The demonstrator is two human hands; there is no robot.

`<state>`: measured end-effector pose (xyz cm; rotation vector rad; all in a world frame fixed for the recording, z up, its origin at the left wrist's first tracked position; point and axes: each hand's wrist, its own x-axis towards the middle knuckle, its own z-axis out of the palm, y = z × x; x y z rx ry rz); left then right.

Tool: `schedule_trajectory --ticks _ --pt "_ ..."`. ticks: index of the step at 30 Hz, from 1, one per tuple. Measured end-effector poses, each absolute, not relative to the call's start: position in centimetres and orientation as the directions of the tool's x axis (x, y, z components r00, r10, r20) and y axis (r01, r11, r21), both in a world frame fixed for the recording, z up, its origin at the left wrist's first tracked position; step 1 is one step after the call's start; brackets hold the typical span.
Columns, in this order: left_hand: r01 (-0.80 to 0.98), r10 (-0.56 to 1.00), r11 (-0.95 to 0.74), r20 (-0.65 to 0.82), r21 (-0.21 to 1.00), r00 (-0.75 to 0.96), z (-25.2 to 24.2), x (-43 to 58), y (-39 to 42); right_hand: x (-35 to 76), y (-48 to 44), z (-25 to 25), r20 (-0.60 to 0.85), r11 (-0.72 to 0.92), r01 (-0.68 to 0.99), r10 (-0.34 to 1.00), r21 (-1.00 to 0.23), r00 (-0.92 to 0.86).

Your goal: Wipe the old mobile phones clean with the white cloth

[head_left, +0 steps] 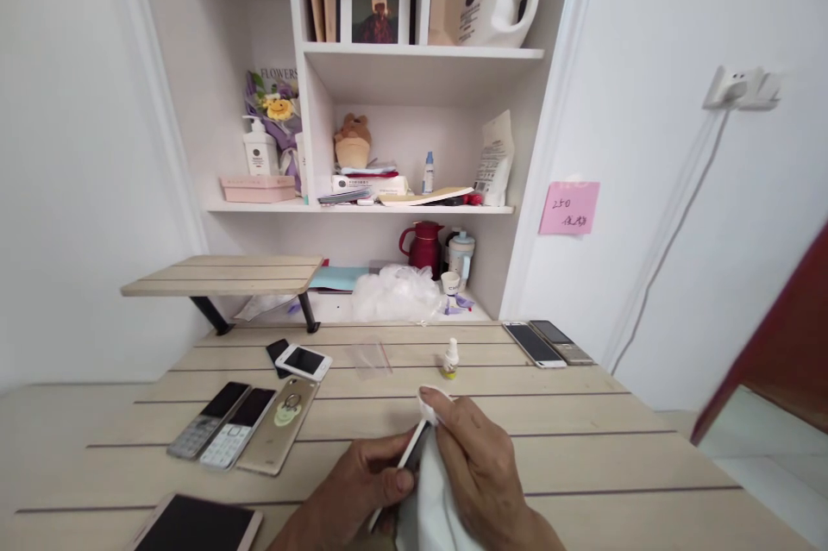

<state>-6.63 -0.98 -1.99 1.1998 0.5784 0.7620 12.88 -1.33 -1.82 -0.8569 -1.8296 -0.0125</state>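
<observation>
My left hand (362,482) is closed round a slim white-edged phone (411,451), held on edge above the wooden table (582,447). My right hand (479,469) presses a white cloth (432,510) against the phone's upper end, fingers closed on the cloth. A small white dropper bottle (451,358) with a yellow base stands on the table just beyond my hands. A clear plastic bag (371,356) lies flat to its left.
Several phones lie at the left (242,426), one at the near edge (194,525), two at the right (547,342). A low wooden riser (223,275) stands back left. Shelves hold a red jug (423,246), a crumpled bag (396,292), bottles. A pink note (568,207) is on the wall.
</observation>
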Motion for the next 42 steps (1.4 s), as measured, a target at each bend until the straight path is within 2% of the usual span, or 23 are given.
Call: schedule_trajectory --ticks 4,9,13,16,18,20,23,27,32,36,39,42 --pt "-0.213 0.809 0.146 0.007 0.966 0.588 -2.2 -6.4 -1.0 12.3 -1.4 -2.5 0.794 0.737 0.632 0.523 -0.24 -0.309" --pt "-0.273 0.844 0.067 0.091 0.96 0.529 -1.0 -6.4 -1.3 11.4 -2.1 -2.3 0.726 0.783 0.592 0.519 -0.192 -0.451" --pt "-0.232 0.807 0.058 0.091 0.971 0.583 -0.4 -6.3 -1.5 12.3 -1.8 -1.9 0.76 0.73 0.645 0.546 -0.225 -0.354" --pt "-0.178 0.763 0.122 0.022 0.976 0.646 -0.9 -6.2 -1.4 13.2 -1.0 -1.7 0.795 0.687 0.644 0.573 -0.336 -0.197" --pt "-0.193 0.775 0.146 0.009 0.97 0.632 -1.3 -6.1 -1.4 13.4 -0.7 -1.7 0.794 0.684 0.62 0.588 -0.386 -0.154" --pt "-0.24 0.807 0.144 0.026 0.96 0.59 -1.6 -6.2 -1.3 13.0 -0.9 -1.8 0.786 0.7 0.604 0.589 -0.381 -0.186" --pt "-0.295 0.846 0.136 0.044 0.946 0.531 -1.7 -6.3 -1.4 12.0 -1.7 -1.7 0.739 0.732 0.603 0.59 -0.318 -0.327" --pt "-0.372 0.869 0.235 -0.022 0.898 0.495 -2.3 -6.0 -1.3 11.1 -2.6 -1.3 0.642 0.745 0.604 0.616 -0.284 -0.457" --pt "-0.473 0.82 0.442 -0.129 0.762 0.558 -3.5 -5.0 -1.2 11.3 -2.4 -1.7 0.639 0.706 0.623 0.657 -0.335 -0.4" --pt "-0.501 0.781 0.54 -0.182 0.677 0.597 -3.4 -4.9 -1.5 11.1 -2.8 -1.7 0.652 0.714 0.618 0.645 -0.33 -0.398" --pt "-0.514 0.732 0.605 -0.172 0.609 0.659 -2.4 -4.9 -1.8 10.6 -3.5 -1.1 0.585 0.744 0.598 0.638 -0.298 -0.501" --pt "-0.551 0.756 0.58 -0.146 0.6 0.638 -1.7 -4.9 -1.8 10.1 -4.1 -0.5 0.514 0.757 0.6 0.634 -0.259 -0.578"
